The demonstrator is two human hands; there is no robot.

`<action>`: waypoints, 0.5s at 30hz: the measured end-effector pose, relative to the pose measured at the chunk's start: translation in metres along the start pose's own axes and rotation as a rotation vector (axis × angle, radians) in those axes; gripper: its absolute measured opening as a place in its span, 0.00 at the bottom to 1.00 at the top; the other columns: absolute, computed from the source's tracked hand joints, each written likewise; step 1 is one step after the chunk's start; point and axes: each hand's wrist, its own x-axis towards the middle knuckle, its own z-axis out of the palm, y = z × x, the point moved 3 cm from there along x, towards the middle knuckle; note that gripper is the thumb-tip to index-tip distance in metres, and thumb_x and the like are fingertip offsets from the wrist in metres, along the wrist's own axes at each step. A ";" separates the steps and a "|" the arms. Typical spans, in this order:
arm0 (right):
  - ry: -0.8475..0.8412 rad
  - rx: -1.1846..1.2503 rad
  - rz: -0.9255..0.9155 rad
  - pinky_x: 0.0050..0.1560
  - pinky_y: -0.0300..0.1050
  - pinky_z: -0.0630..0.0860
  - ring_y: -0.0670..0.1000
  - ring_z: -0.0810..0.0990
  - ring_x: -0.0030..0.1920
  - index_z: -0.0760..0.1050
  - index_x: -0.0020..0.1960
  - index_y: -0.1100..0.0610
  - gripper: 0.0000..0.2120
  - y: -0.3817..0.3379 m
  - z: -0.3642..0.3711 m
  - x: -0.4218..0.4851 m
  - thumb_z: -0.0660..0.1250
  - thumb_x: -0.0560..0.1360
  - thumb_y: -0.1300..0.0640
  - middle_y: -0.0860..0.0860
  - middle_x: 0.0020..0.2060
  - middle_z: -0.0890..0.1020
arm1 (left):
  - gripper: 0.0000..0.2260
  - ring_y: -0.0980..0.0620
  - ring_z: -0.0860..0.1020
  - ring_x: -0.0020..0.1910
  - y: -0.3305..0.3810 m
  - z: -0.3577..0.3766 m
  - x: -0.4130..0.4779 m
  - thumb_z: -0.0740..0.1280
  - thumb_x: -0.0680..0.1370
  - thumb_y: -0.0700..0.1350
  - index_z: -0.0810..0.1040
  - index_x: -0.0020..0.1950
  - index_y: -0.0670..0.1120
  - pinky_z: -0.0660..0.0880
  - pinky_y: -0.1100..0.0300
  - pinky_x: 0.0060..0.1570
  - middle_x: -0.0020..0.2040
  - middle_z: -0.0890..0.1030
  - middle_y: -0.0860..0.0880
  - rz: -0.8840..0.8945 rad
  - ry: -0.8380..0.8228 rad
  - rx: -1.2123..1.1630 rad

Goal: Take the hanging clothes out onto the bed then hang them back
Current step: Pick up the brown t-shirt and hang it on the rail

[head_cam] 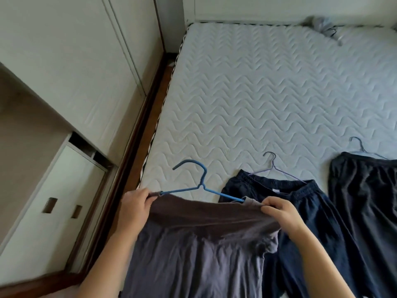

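Grey trousers [193, 250] hang from a blue hanger [199, 181] over the near left corner of the bed [257, 93]. My left hand [134, 208] pinches the left end of the waistband at the hanger's arm. At the other end of the waistband, my right hand [279, 211] grips the cloth. To the right, navy trousers [300, 211] lie flat on a thin purple hanger [274, 166]. Further right lie black trousers [369, 201] on a grey hanger [363, 148].
White wardrobe doors [75, 61] stand along the left, with a drawer unit [53, 201] below and a brown floor strip [137, 151] beside the bed. A grey garment [322, 26] is bunched at the bed's far right corner.
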 end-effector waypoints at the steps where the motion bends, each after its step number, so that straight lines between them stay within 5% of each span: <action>1: -0.011 -0.001 -0.010 0.37 0.45 0.65 0.48 0.71 0.31 0.73 0.28 0.51 0.08 0.002 0.000 -0.007 0.67 0.66 0.56 0.45 0.23 0.74 | 0.01 0.44 0.78 0.39 0.000 -0.008 -0.013 0.69 0.73 0.39 0.79 0.43 0.41 0.69 0.55 0.38 0.39 0.81 0.45 -0.007 0.002 -0.042; 6: -0.048 -0.111 -0.071 0.36 0.31 0.67 0.38 0.74 0.32 0.76 0.35 0.53 0.09 0.018 0.017 -0.045 0.67 0.73 0.62 0.48 0.30 0.78 | 0.02 0.48 0.77 0.32 -0.004 -0.037 -0.097 0.72 0.71 0.39 0.80 0.39 0.42 0.70 0.57 0.32 0.33 0.80 0.47 -0.143 0.120 -0.072; 11: -0.118 -0.255 -0.106 0.39 0.39 0.69 0.50 0.77 0.39 0.75 0.37 0.52 0.07 0.040 0.056 -0.077 0.67 0.74 0.58 0.50 0.34 0.80 | 0.06 0.47 0.77 0.25 -0.012 -0.064 -0.176 0.76 0.66 0.42 0.81 0.34 0.42 0.63 0.66 0.25 0.27 0.80 0.48 -0.267 0.164 0.059; 15: -0.198 -0.342 -0.167 0.36 0.37 0.67 0.45 0.73 0.35 0.69 0.33 0.48 0.13 0.031 0.087 -0.097 0.66 0.75 0.58 0.45 0.30 0.75 | 0.18 0.48 0.79 0.26 -0.032 -0.090 -0.223 0.62 0.70 0.56 0.81 0.34 0.43 0.72 0.62 0.28 0.28 0.81 0.48 -0.311 0.252 0.058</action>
